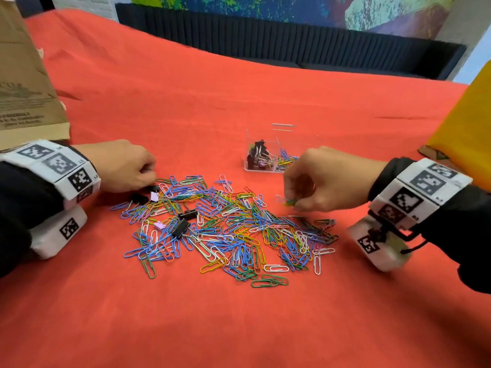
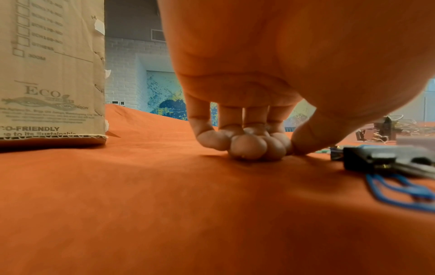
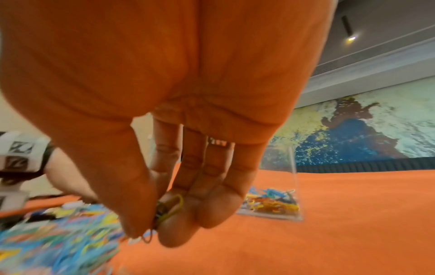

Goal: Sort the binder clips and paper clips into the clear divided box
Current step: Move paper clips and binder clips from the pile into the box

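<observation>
A heap of coloured paper clips lies on the red cloth, with black binder clips and pink ones mixed in. Behind it stands the clear divided box: binder clips in its left part, paper clips in its right. My right hand hovers over the heap's right side and pinches a few paper clips, yellow and green, between thumb and fingers. My left hand rests at the heap's left edge, its fingers curled with the tips on the cloth; nothing shows in it. A black binder clip lies just beside it.
A brown cardboard box stands at the far left, close behind my left wrist. A yellow object sits at the right edge. Bare red cloth stretches in front of the heap and behind the clear box.
</observation>
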### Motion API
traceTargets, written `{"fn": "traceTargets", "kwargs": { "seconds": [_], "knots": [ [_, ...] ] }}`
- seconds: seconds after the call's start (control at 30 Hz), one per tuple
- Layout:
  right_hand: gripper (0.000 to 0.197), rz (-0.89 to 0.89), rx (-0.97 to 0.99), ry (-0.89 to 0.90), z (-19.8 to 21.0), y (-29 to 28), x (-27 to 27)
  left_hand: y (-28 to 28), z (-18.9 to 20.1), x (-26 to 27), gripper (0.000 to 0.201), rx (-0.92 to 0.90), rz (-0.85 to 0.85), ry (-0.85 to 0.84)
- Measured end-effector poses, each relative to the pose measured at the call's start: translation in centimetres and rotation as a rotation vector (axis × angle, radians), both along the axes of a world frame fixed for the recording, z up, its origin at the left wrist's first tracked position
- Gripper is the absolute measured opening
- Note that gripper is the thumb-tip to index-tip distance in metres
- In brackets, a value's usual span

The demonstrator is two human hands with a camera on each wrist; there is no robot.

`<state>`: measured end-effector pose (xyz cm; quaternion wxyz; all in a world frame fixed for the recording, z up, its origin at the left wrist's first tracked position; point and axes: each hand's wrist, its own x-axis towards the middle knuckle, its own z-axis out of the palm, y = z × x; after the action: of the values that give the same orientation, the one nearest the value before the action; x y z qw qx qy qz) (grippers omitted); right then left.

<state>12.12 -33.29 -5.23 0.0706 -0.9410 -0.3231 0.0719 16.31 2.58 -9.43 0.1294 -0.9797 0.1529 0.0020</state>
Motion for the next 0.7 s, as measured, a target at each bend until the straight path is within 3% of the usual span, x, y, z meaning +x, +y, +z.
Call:
{"fn": "traceTargets", "kwargs": {
  "seconds": [0.1,0.2,0.37,0.5,0.7],
  "knots": [
    [0.013,-0.071,0.097,0.008,1.7,-1.1,1.2,0.0,0.0,0.0,0.027,-0.001,-0.007,-0.004],
    [0.017,-0.165,0.160,-0.125,3.8,-2.1,3.2,0.1,-0.1,0.1,0.028,0.003,-0.005,-0.010],
    [0.012,-0.339,0.059,-0.359,5.1,-1.7,6.9,0.2,-0.1,0.1,0.028,-0.008,0.006,-0.010],
    [0.013,-0.348,-0.031,-0.339,4.2,-0.4,8.2,0.1,-0.1,0.1,0.029,-0.008,0.011,-0.007],
    [0.003,-0.330,0.041,-0.419,4.2,-1.0,7.1,0.2,0.0,0.1,0.029,0.000,-0.002,-0.003]
  ]
}}
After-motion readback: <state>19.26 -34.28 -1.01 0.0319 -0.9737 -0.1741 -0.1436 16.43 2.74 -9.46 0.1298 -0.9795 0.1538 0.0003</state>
